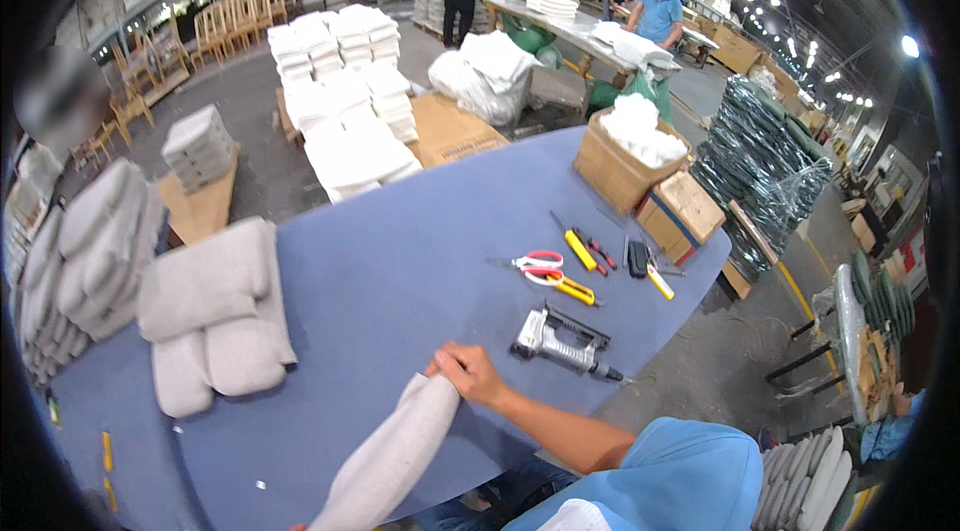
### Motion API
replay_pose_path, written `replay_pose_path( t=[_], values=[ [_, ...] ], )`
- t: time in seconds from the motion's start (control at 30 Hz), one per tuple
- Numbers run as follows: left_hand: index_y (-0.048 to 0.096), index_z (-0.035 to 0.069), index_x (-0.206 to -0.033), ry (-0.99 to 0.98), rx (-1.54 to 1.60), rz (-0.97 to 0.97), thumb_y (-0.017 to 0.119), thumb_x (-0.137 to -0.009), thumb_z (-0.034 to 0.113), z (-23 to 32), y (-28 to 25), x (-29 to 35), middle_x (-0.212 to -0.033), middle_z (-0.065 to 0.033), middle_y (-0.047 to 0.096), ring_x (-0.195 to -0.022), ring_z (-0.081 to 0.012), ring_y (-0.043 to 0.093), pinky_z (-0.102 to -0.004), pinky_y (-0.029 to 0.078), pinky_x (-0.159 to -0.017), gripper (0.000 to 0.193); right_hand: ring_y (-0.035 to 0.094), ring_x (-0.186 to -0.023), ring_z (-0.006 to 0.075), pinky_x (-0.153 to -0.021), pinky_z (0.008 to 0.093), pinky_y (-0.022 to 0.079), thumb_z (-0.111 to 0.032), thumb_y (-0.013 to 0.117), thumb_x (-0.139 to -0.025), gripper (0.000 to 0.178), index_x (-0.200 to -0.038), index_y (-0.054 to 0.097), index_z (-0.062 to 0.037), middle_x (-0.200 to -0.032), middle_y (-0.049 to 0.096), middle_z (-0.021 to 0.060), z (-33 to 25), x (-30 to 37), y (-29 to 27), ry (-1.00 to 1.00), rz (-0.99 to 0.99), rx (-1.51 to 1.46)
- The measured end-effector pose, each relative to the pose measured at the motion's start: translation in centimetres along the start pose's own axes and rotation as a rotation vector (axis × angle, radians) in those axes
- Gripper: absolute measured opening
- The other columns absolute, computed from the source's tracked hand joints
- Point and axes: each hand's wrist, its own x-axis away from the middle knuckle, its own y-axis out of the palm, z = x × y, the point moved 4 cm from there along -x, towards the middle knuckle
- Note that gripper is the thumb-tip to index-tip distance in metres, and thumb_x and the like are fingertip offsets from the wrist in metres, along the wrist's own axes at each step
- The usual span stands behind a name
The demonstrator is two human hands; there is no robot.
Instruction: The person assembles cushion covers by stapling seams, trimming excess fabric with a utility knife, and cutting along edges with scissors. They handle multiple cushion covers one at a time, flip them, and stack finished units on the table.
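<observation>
A light grey fabric cushion (392,453) is seen edge-on, tilted up off the blue-covered table (360,301). At its upper end my right hand (468,373) grips it, the fingers closed over the edge. Only a fingertip of my left hand (299,528) shows at the bottom rim, by the cushion's lower end; its other fingers are hidden. Right of my right hand lies a silver staple gun (556,342). Beyond it are scissors with red and white handles (540,268) and a yellow-handled cutter (572,289).
Several grey cushions (215,316) lie on the table's left, with a taller pile (95,261) beside them. Two cardboard boxes (680,216) stand at the far right corner, one (610,166) filled with white stuffing. White stacks (345,111) and two people in blue shirts are farther off.
</observation>
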Motion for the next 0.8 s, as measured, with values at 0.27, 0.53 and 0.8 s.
replay_pose_path(
  t=[0.27,0.53,0.8],
  values=[
    [0.063,0.002,-0.123,-0.597,0.727,-0.517,0.056,-0.105,0.024,1.2,1.5,1.2,-0.107,-0.0112,0.069,-0.094,-0.0267,0.068,-0.041,0.055,-0.086,0.029,0.061,-0.125,0.0238,-0.109,0.0357,0.044,-0.019,0.057,-0.104,0.028,-0.123,0.073,-0.0065,-0.134,0.067,0.0161,2.9,7.8,-3.8,0.152,-0.048,0.029],
    [0.065,-0.002,-0.125,-1.039,1.398,-0.46,0.062,-0.104,0.021,0.2,3.3,-2.8,-0.113,-0.009,0.071,-0.098,-0.0156,0.068,-0.0331,0.056,-0.087,0.031,0.058,-0.125,0.0265,-0.105,0.0397,0.047,-0.029,0.062,-0.102,0.055,-0.149,0.05,-0.0027,-0.148,0.055,0.0168,10.0,17.8,-5.8,0.876,0.122,-0.188],
    [0.069,-0.005,-0.119,-0.853,0.869,-0.672,0.073,-0.097,0.036,-3.4,8.4,-8.1,-0.103,-0.0125,0.073,-0.093,-0.0145,0.065,-0.0343,0.054,-0.08,0.046,0.063,-0.12,0.0299,-0.099,0.0426,0.051,-0.045,0.058,-0.103,0.067,-0.144,0.05,0.0083,-0.139,0.06,0.022,5.0,12.5,-2.1,0.962,0.209,-0.25]
  ],
)
